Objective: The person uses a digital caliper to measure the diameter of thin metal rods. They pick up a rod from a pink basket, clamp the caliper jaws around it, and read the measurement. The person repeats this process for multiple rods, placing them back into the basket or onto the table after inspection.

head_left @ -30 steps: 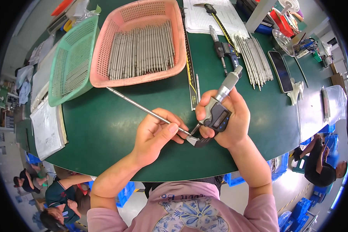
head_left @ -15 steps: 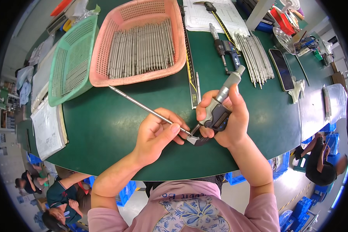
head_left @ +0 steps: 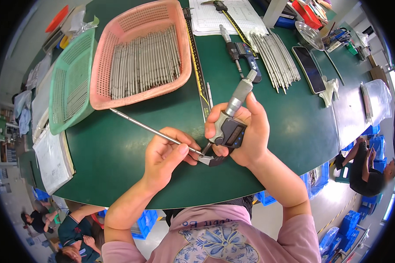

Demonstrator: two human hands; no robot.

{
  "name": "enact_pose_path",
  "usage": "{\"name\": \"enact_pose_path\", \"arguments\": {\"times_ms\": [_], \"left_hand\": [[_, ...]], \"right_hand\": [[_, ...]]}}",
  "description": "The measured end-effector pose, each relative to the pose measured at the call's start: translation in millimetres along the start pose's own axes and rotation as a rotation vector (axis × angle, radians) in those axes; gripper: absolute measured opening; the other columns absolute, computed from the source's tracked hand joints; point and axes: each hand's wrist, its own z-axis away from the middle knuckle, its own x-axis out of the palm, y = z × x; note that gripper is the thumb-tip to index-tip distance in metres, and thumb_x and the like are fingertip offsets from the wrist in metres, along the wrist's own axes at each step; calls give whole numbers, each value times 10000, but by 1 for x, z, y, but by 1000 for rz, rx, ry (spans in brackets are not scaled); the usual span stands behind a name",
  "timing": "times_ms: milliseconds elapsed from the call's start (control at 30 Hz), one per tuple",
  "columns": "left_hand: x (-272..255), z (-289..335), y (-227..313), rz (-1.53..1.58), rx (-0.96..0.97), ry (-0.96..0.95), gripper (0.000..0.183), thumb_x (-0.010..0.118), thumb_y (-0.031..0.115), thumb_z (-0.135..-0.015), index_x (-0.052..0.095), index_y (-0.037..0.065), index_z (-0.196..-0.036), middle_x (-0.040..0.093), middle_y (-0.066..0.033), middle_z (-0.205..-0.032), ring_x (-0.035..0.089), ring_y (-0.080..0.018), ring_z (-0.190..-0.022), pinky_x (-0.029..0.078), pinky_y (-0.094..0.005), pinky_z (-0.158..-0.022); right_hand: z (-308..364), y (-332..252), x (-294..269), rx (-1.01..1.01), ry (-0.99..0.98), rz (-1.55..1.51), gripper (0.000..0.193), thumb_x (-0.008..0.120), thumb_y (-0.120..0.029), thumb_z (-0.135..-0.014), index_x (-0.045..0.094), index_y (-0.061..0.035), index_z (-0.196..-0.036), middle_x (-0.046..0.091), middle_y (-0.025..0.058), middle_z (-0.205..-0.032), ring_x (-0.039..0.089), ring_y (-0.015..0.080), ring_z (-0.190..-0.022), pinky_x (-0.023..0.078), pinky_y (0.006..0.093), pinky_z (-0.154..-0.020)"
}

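Note:
My left hand (head_left: 166, 155) pinches a slim metal rod (head_left: 150, 129) between thumb and fingers. The rod slants from the pink basket's near edge down to the jaws of a digital micrometer (head_left: 231, 130). Around the micrometer's frame my right hand (head_left: 248, 131) is closed, thumb up by the thimble. The rod's near end lies at the gap between anvil and spindle; whether both faces touch it I cannot tell. Beyond my left hand, the pink basket (head_left: 185, 65) holds many similar rods (head_left: 145, 61).
A green basket (head_left: 57, 94) with thin rods stands left, above a paper booklet (head_left: 52, 162). Farther off lie a caliper (head_left: 195, 57), a second micrometer (head_left: 241, 52), a rod bundle (head_left: 276, 61) and a phone (head_left: 309, 70). People sit at both sides.
Both hands, with the rod and micrometer, appear slightly farther left in the picture, as do the baskets and tools, so the view has shifted. Both grips stay the same.

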Motion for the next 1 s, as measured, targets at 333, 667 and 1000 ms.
{"name": "enact_pose_path", "arguments": {"times_ms": [333,667,1000], "left_hand": [[-2,-1,-3,-12,-52,76,170,587,8,-802,465,-3,-920,562,-90,-797,584,-138,-698,500,-252,-635],[1,-1,-1,60,-77,20,170,581,57,-802,442,30,-897,558,-124,-838,575,-168,-702,504,-270,-615],[-3,-1,0,80,-58,-83,180,558,-16,-797,441,22,-929,570,-112,-902,569,-135,-769,481,-250,-670]], "right_hand": [[0,2,3,-24,29,86,717,200,-630,-836,544,-1,-844,568,122,-670,451,157,-390,371,247,-376],[-2,-5,3,111,70,-82,605,191,-515,-882,532,-17,-846,555,127,-659,391,169,-329,377,267,-339],[-1,-4,3,94,59,-9,633,317,-593,-817,544,-3,-828,568,120,-653,438,152,-362,374,235,-355]]}}
